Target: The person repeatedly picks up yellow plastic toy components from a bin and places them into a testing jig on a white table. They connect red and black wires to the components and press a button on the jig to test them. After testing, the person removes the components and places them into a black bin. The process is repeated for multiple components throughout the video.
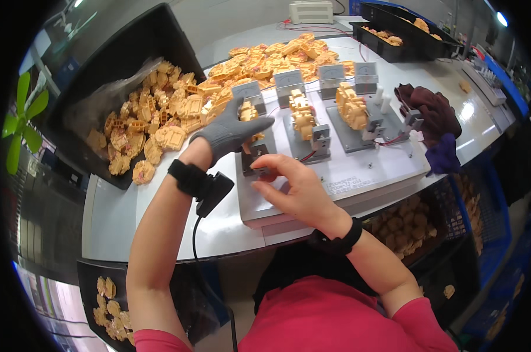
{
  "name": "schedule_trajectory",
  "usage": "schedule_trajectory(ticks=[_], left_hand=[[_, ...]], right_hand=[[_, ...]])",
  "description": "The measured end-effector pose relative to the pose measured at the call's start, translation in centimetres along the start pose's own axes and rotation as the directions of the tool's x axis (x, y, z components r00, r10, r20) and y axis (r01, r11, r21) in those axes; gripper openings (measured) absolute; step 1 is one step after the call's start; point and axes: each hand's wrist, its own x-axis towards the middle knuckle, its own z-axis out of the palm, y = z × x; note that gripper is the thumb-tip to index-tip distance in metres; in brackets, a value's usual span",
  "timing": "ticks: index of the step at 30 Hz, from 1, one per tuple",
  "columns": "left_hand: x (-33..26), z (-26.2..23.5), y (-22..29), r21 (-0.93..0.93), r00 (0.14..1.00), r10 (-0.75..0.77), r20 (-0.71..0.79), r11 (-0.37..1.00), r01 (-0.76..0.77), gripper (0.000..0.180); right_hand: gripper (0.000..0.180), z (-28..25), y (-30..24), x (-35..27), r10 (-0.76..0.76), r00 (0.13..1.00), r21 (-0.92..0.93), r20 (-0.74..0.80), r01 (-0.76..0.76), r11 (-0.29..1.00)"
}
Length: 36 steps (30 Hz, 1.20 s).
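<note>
Grey-gloved left fingers [259,125] resting around tan moulded-plastic block [249,110], grip unclear; bare right fingers [282,164] gaping nearby; loose hold risking block tilting.

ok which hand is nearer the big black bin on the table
Left. The left hand is right of the black bin, with yellow parts between them; the right hand is farther right and closer to the body.

Grey wall [236,17] behind, white-topped worktable [116,229], green-bladed fan [38,107] at left, bright lamp [500,19] at upper right
</note>
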Motion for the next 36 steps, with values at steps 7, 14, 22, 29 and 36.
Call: schedule_trajectory(ticks=[7, 14, 22, 29, 36], left_hand=[[4.5, 1.5, -1.7, 0.123, 0.956, 0.274, -0.11, 0.958, -0.26, 0.071], [-2.8, -5.8, 3.8, -0.097, 0.844, 0.481, -0.238, 0.853, -0.514, 0.058], [-12.4, 10.0, 3.8, 0.285, 0.815, 0.461, 0.352, 0.777, -0.562, 0.068], [-13.3, 10.4, 3.4, 0.02, 0.584, 0.56, 0.587, 0.712, -0.702, 0.06], [-17.5, 3.1, 3.1, -0.773, -0.004, 0.826, 0.563, 0.525, -0.356, 0.032]], right_hand=[[0.033, -0.9, 1.7, 0.2, -0.13, 0.989, -0.056, -0.067, 0.127, 0.99], [0.047, 0.9, 1.9, -0.3, -0.277, 0.954, -0.034, -0.116, 0.275, 0.961], [0.058, -7.2, -0.6, -10.7, 0.289, 0.957, 0.723, 0.022, -0.215, 0.657], [0.037, -19.6, 2.0, -31.1, 0.761, 0.463, 0.665, -0.454, -0.392, 0.636], [0.055, -24.1, 5.1, -63.9, 0.235, -0.248, 0.253, -0.94, -0.967, -0.007]])
